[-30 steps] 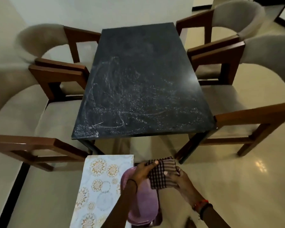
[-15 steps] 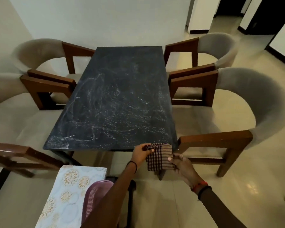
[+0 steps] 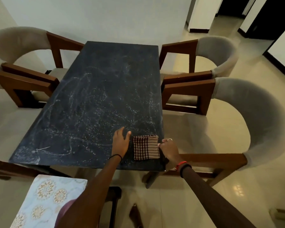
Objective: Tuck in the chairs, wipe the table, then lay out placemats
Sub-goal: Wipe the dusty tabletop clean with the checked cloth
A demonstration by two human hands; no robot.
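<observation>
Dark speckled stone, the rectangular table top showed pale smears throughout. The folded brown-checked cloth lay flat at its near right corner. The left hand rested open beside it; the right hand pinched its edge. Long overlapping strokes under a flat palm would likely clean best.

A dark table lies bare but for a folded checked cloth at its near right corner, flanked by the left hand and right hand. Chairs crowd both long sides; a patterned placemat blocks the near left approach.
</observation>
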